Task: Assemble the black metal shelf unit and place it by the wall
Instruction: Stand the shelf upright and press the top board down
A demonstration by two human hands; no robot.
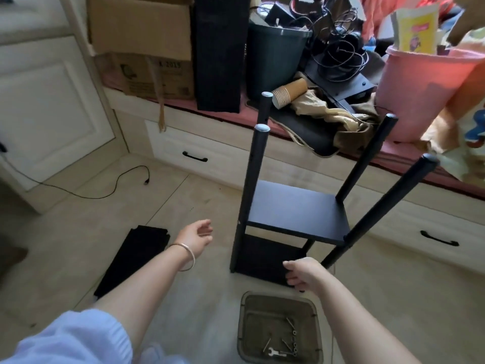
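Head view shows the shelf unit (299, 219) standing on the floor (196, 298) in front of a window bench (236, 143), its four black posts rising with pale caps on top. One shelf board (296, 208) sits partway up the posts and a lower board (262, 261) lies at floor level. The right hand (301, 274) grips the near edge of the lower board, fingers curled over it. The left hand (196, 233) hangs free in the air left of the unit, fingers loosely bent, holding nothing; a bracelet (187, 256) circles that wrist.

Spare black panels (133, 258) lie flat on the floor to the left. Just in front of the unit sits a tray (242, 324) with screws (291, 334) and a small wrench (271, 352) in it. A black cable (110, 190) trails across the floor near the cabinet.

On the bench stand cardboard boxes (141, 48), a dark bin (273, 59), a stack of paper cups (288, 93), tangled wires (341, 48) and a pink bucket (420, 93).
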